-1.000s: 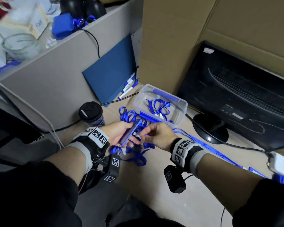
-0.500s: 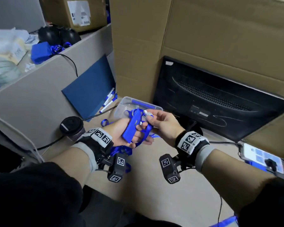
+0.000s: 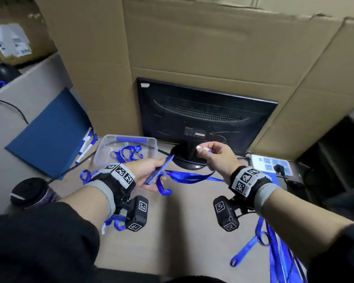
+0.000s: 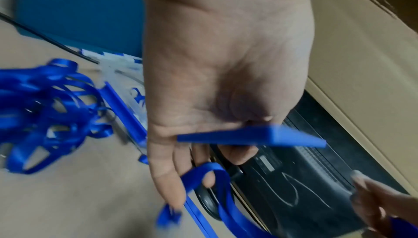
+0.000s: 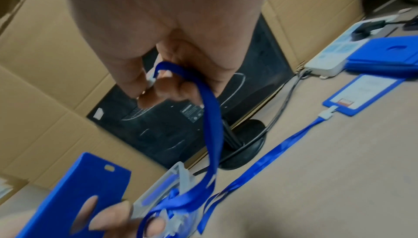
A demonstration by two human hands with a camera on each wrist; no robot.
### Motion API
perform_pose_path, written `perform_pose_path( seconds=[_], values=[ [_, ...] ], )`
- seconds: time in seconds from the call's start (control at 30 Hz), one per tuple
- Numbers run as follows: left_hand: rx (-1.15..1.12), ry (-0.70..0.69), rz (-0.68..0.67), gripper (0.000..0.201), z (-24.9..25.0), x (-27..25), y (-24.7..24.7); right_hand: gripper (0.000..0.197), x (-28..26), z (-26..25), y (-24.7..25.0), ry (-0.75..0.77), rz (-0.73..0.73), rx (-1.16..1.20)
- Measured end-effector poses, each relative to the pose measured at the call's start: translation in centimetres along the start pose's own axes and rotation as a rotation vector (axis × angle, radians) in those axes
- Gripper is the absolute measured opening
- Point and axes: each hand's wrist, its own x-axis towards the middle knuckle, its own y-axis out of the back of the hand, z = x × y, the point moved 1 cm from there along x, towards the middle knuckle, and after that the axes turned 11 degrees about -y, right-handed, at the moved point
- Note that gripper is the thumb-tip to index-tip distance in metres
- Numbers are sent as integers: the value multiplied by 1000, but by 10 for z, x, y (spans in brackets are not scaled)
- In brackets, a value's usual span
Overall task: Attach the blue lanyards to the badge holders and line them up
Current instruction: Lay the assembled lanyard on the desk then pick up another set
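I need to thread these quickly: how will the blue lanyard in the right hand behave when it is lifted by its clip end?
Probably floppy: the lanyard sags in a loose loop from the right hand pinching its white clip. Likely light, since a fingertip pinch holds it. It may snag, as it trails past the left hand holding the badge holder.

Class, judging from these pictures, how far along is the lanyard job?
Done: one finished badge lies clipped to its lanyard. In hand: left hand holds a badge holder; right hand pinches a lanyard clip, unattached. Left: loose lanyards, stacked holders.
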Motion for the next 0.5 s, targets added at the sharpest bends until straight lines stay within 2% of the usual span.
perform_pose_path(
  seconds=[0.07, 0.13, 0.27, 0.43, 0.5],
  values=[
    [70, -46, 11, 42, 6, 13, -18, 15, -7, 10, 14, -68, -66, -6],
    [257, -124, -36, 38, 12, 22, -32, 18, -10, 19, 26, -124, -133, -3],
    [554, -242, -137, 25, 31, 25, -55, 13, -16, 31, 40, -144, -162, -26],
    [691, -411, -157, 32, 50, 30, -70, 18, -5, 46, 58, -94, -17, -329],
    [721, -448, -146, 33, 57, 29, -74, 14, -1, 47, 62, -90, 18, -374]
  ],
)
